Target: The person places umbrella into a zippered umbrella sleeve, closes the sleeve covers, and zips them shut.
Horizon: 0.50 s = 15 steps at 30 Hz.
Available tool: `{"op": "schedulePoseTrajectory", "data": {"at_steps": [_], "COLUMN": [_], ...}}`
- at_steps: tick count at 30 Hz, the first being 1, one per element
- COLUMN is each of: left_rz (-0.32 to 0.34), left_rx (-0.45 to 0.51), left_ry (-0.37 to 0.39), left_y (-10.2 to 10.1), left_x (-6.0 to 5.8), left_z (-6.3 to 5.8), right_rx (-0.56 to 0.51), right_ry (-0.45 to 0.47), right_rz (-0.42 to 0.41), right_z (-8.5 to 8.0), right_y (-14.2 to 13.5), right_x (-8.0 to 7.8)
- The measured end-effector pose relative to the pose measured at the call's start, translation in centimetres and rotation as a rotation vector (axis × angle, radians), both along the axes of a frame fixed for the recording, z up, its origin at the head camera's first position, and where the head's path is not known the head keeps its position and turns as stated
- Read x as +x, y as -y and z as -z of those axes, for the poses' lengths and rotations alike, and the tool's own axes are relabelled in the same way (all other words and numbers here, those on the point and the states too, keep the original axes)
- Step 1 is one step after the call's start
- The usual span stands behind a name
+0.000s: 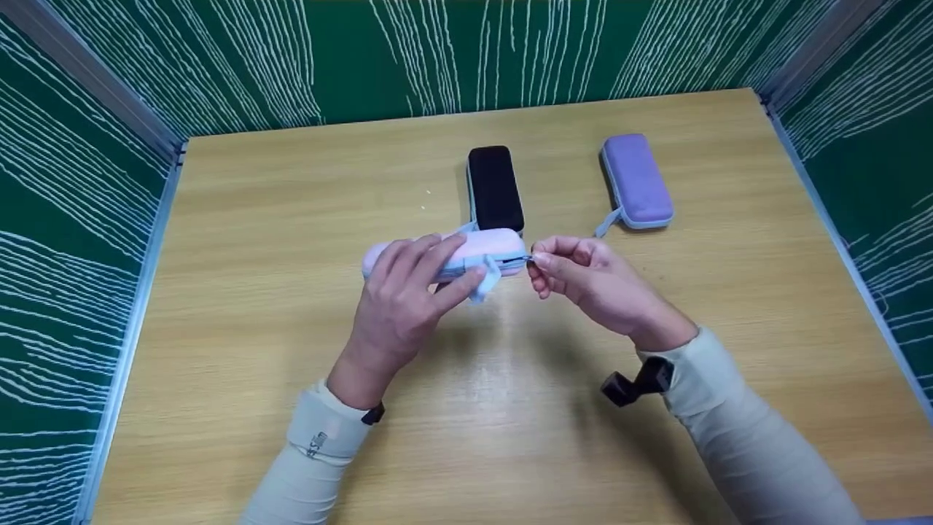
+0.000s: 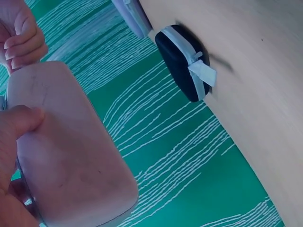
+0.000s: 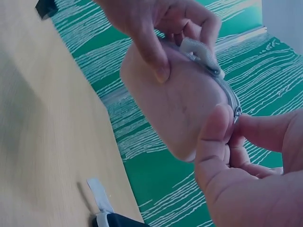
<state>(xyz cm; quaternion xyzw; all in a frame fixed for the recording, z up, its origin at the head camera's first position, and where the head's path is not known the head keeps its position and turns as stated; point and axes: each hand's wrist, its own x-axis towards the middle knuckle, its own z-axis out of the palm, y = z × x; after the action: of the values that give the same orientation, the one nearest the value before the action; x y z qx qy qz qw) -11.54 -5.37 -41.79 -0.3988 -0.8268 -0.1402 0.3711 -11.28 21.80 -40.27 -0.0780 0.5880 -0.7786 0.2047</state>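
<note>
A pink zippered case point(image 1: 485, 242) with a light blue zipper band is held above the table in my left hand point(image 1: 401, 302). The left thumb and fingers grip its two sides, and a light blue fabric loop point(image 1: 487, 281) hangs by the thumb. At the case's right end my right hand point(image 1: 598, 281) pinches the zipper pull point(image 3: 237, 111) between thumb and forefinger. A short dark gap shows in the zipper line beside the pull in the head view. In the left wrist view the pink case point(image 2: 75, 142) shows a broad, slightly smudged face.
A black zippered case point(image 1: 496, 188) lies on the wooden table point(image 1: 291, 197) just behind the pink one. Farther right lies a purple case point(image 1: 638, 179) with a blue strap. Green panels with white streaks point(image 1: 466, 58) enclose the back and sides.
</note>
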Motion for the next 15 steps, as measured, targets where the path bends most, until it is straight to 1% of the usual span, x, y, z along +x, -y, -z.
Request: {"op": "schedulePoseTrajectory", "data": {"at_steps": [3,6,9,12,15], "left_rz": [-0.009,-0.023,-0.031,-0.029,-0.027], "left_rx": [-0.026,-0.056,-0.070,-0.063,-0.058], "left_ry": [0.024,0.041,0.028,-0.003,-0.012], "left_y": [-0.3,-0.5,-0.8,-0.9,-0.8], "left_x": [0.1,0.1,0.2,0.1,0.1], "left_z": [-0.2,-0.4,-0.4,-0.2,0.1], "right_rx": [0.089,0.241,0.366,0.433,0.469], "right_ry": [-0.046,-0.122,-0.198,-0.281,-0.368], "right_rz": [0.040,0.128,0.228,0.302,0.325], "right_z": [-0.2,-0.7,-0.9,-0.8,-0.5], "right_y": [0.5,1.6,2.9,3.8,4.2], "right_x": [0.2,0.8,1.5,2.2,2.6]}}
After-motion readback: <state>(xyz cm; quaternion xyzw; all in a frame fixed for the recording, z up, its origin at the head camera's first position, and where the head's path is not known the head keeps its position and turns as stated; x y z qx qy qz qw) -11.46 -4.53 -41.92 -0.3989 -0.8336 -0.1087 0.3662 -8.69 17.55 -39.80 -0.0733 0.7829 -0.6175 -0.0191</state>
